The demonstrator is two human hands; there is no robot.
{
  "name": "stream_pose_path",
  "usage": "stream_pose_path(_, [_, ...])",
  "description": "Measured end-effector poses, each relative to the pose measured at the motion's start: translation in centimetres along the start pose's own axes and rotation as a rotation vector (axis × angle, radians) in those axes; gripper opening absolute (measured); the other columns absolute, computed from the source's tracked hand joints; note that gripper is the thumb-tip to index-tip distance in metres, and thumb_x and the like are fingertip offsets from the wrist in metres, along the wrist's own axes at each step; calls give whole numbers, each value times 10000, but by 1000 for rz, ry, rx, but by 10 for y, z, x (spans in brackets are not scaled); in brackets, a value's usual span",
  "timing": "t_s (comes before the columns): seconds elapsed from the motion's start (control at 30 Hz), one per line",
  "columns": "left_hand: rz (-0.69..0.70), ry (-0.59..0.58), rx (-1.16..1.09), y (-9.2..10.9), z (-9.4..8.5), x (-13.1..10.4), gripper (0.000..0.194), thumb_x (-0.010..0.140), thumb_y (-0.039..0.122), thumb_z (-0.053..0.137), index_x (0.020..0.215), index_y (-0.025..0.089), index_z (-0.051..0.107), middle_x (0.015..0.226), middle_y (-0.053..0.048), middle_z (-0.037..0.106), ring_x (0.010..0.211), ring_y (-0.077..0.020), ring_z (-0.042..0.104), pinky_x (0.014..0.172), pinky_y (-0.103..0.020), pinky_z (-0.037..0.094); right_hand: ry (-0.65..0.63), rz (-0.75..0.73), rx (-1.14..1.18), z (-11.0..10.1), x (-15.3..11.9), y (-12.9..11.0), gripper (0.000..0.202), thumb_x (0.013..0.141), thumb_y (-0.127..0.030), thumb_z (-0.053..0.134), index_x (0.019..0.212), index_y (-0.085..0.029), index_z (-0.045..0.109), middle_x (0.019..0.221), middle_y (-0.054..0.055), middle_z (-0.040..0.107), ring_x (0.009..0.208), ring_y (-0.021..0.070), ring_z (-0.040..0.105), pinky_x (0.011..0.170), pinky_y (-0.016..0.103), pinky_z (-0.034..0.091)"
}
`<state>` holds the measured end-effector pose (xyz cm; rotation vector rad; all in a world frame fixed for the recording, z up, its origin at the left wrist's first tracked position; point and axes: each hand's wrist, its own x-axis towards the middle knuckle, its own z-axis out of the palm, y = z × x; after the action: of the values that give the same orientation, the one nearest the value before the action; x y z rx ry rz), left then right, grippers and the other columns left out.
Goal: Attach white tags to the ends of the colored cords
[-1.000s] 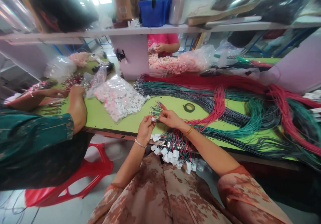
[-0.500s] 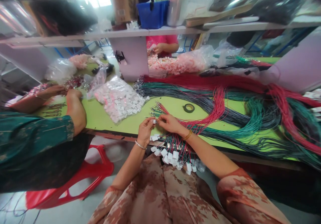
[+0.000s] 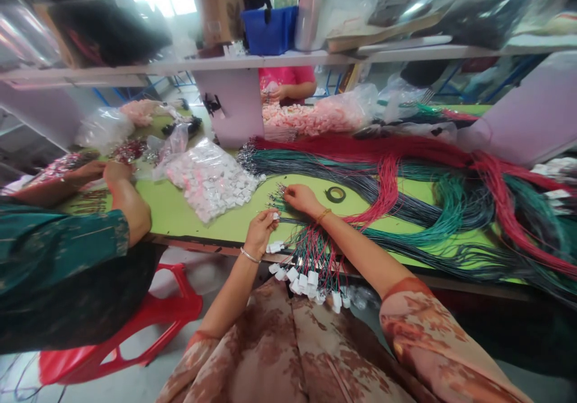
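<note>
Near the table's front edge, my left hand (image 3: 261,230) is closed, pinching a small white connector housing (image 3: 276,216) that has a dark wire running from it to the right. My right hand (image 3: 303,199) is farther forward, its fingers together at the metal-tipped ends of the wires (image 3: 278,193); whether it grips one is too small to tell. Below my hands, finished-looking white connectors (image 3: 303,281) on red, green and black wires hang over the table edge. A roll of black tape (image 3: 335,195) lies just right of my right hand.
A clear bag of white connectors (image 3: 211,180) lies left of my hands. Long red wires (image 3: 406,150), green wires (image 3: 433,231) and black wires cover the right side. At left, a co-worker's arm (image 3: 128,201) rests on the table beside a red stool (image 3: 166,307). A shelf (image 3: 180,63) crosses above.
My right hand has moved away from the connector, forward to the wire tips. My left hand still pinches the white housing in nearly the same place.
</note>
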<state>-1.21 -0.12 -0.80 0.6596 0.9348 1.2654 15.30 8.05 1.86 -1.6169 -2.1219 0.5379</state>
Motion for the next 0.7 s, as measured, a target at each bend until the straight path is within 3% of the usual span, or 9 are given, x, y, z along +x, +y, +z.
stream_pose_path(0.13, [-10,-20,-15,-3,-4,4,315,608,290,821,845,118,705,810,-60,680,647,-86,578,598,-209,438,-65,47,-138,6,9,-1,203,837,-260,512,854,-161,689,893,85,701,765,168,578,645,235,350])
stream_pose_path(0.23, [-7,-27,-14,-3,-5,2,304,618,288,817,844,121,703,812,-60,680,660,-88,583,600,-208,434,-3,27,-116,7,5,2,226,871,-268,465,873,-150,658,869,95,688,740,164,565,650,236,351])
stream_pose_path(0.37, [-3,-12,-13,-4,-4,2,295,628,288,809,857,140,697,831,-56,690,662,-87,583,608,-213,437,85,-122,121,2,-6,2,207,872,-280,449,876,-146,606,779,52,646,668,136,513,638,225,360])
stream_pose_path(0.47, [-6,-1,-47,-6,-5,4,328,623,280,808,900,155,686,859,-52,699,670,-88,592,617,-210,442,4,-210,374,1,-18,-3,186,829,-297,479,782,-148,580,703,4,595,625,110,473,616,211,373])
stream_pose_path(0.6, [-21,8,-107,-8,-7,7,328,629,264,797,915,161,672,843,-39,695,670,-89,599,624,-212,443,-103,-218,545,9,-37,-10,170,771,-305,526,708,-153,567,645,-19,556,599,102,463,584,213,377])
stream_pose_path(0.7, [-29,-6,-131,-8,-8,7,294,654,251,782,908,157,669,867,-48,700,698,-98,608,645,-221,447,-45,-182,536,16,-48,-12,158,760,-289,529,677,-159,561,627,-18,553,575,102,449,561,222,360])
